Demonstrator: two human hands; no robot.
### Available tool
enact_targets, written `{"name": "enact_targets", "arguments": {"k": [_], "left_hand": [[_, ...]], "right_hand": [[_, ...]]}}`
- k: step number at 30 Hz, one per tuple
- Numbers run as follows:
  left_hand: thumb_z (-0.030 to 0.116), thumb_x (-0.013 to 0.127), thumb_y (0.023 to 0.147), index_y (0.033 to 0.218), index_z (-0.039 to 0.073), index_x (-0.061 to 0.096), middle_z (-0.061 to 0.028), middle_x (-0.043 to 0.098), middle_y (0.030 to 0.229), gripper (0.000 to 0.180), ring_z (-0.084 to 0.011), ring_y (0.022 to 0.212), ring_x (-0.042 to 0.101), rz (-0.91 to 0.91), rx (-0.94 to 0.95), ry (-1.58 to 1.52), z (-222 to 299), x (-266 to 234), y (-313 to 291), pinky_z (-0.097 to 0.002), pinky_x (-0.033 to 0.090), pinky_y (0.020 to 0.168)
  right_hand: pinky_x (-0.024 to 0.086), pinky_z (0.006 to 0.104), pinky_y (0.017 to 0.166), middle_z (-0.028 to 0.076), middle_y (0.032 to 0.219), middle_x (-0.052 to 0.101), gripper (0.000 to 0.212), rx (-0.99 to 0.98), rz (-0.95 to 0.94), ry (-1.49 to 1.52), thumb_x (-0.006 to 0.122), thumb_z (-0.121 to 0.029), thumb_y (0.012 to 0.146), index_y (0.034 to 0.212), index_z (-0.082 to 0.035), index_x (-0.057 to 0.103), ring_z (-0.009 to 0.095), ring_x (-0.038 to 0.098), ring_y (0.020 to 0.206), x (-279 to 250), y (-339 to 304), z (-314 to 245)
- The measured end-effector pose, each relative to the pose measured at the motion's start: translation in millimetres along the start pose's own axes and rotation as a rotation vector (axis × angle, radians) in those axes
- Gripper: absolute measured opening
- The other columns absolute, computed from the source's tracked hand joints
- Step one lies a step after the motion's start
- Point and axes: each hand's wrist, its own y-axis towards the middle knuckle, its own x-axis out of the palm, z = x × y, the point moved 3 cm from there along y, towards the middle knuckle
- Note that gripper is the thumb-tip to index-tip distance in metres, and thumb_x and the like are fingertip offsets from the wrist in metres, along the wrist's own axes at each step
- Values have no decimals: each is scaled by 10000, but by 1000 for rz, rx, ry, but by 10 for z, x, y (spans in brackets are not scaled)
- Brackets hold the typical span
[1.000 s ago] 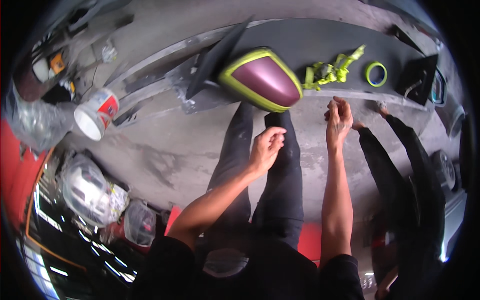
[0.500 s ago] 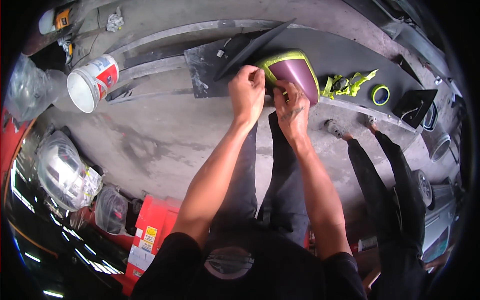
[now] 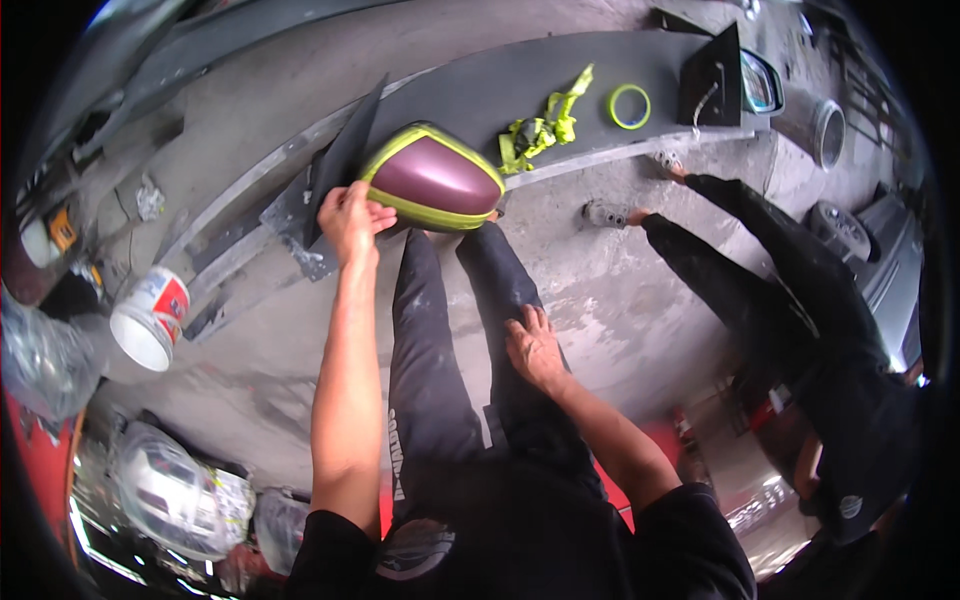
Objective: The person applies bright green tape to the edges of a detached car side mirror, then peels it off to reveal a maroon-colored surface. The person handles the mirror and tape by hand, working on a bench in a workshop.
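A car side mirror cover (image 3: pixel 440 178), glossy plum in the middle, has yellow-green masking tape (image 3: pixel 437 215) around its edges. My left hand (image 3: pixel 350 222) is at the cover's left corner, beside a dark upright panel (image 3: pixel 345 145). Its fingers are curled closed against the taped edge, and whatever they pinch is hidden. Away from the cover, my right hand (image 3: pixel 537 348) rests on my thigh with its fingers apart and holds nothing. Crumpled yellow-green tape (image 3: pixel 542 125) lies right of the cover, and a roll of the same tape (image 3: pixel 629 106) sits beyond it.
The parts rest on a long dark panel (image 3: pixel 600 65). Another side mirror (image 3: pixel 760 82) stands at its right end. A white bucket (image 3: pixel 145 330) lies tipped at the left, near plastic-wrapped parts (image 3: pixel 180 490). At the right stands another person in dark trousers (image 3: pixel 740 270).
My right hand has left the mirror cover and come down onto my thigh. My left hand stays at the cover's left corner. The view has swung, shifting the scene leftward.
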Motion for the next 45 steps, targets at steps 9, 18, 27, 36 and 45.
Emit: {"name": "enact_targets", "arguments": {"k": [9,18,27,36,45], "left_hand": [[174,631,979,1003,-22,610,-109,620,719,199,-281,603,709,25,-30,112,126,-4,-17,-403,647,586],[52,620,911,921,-37,584,-147,639,704,96,-296,547,703,-10,57,44,79,18,28,-414,642,516],[-18,643,974,1339,-31,632,-65,703,937,365,-141,688,661,21,448,530,33,-167,-306,-284,566,581],[55,690,943,1045,-16,724,-163,712,987,129,-370,853,708,11,922,874,199,-81,-264,-448,565,761],[-21,629,888,978,38,542,-137,579,941,138,-324,763,650,3,932,890,40,-87,-334,-460,529,681]], "right_hand": [[333,663,1164,225,1447,545,416,174,-78,212,651,-248,893,1263,-57,665,420,430,1438,226,239,-15],[478,512,1022,195,1166,646,289,169,52,228,668,-254,911,1102,-40,705,394,574,1169,332,398,163],[514,490,943,146,1098,667,222,180,67,181,656,-233,909,1034,-62,721,357,593,1128,197,489,179],[516,479,945,138,1064,682,203,156,78,146,669,-228,909,1019,-68,726,353,610,1099,111,565,139],[517,486,964,141,1078,685,217,151,68,122,676,-210,903,1058,-65,720,362,605,1126,48,614,137]]}}
